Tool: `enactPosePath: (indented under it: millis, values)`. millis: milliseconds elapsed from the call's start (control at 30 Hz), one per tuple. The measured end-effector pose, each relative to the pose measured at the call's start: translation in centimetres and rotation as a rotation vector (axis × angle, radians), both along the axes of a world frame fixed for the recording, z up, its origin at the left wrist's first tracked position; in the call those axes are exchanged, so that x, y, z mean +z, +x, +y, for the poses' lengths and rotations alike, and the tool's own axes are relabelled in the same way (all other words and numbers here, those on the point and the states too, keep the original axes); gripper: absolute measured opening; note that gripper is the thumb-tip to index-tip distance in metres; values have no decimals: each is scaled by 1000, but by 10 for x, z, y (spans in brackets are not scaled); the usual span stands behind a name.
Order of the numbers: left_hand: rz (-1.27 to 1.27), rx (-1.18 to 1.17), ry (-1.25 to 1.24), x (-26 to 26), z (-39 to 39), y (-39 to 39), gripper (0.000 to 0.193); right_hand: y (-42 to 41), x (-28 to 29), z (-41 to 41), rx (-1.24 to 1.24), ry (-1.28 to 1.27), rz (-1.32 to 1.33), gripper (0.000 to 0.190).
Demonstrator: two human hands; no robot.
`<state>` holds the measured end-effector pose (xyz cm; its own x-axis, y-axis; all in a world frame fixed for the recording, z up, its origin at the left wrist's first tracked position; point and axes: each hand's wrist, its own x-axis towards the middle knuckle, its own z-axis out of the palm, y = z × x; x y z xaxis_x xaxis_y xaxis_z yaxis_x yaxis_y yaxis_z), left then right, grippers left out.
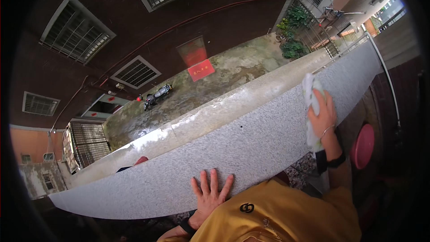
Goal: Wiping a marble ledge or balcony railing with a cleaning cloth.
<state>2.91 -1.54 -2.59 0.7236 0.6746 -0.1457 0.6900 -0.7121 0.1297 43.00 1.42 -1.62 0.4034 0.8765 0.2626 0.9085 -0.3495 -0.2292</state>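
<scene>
A speckled grey granite ledge (235,141) runs diagonally across the head view, in front of my body. My left hand (212,191) lies flat on its near edge, fingers spread and holding nothing. Farther to the right, my right hand (323,114) grips a white cloth with pale green patches (309,90). The cloth is bunched under the palm and stretches across the ledge from near its far edge to its near edge. A small dark speck (241,126) shows on the stone between the hands.
Beyond the ledge is a drop to a wet concrete yard (235,67) with a parked motorcycle (156,95) and a red mat (201,70). A metal pipe rail (386,67) borders the ledge's right end. Below right stands a pink basin (364,146).
</scene>
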Motion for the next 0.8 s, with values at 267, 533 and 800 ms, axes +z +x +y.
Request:
enactPosePath:
  millis: [267, 533, 800]
  values:
    - [5, 10, 32, -2, -1, -1, 62, -61, 18, -6, 187, -126, -102, 46]
    - [34, 1, 10, -3, -1, -2, 61, -73, 17, -20, 337, -9, 59, 33]
    - [9, -2, 35, -1, 0, 1, 62, 19, -1, 1, -13, 35, -96, 38]
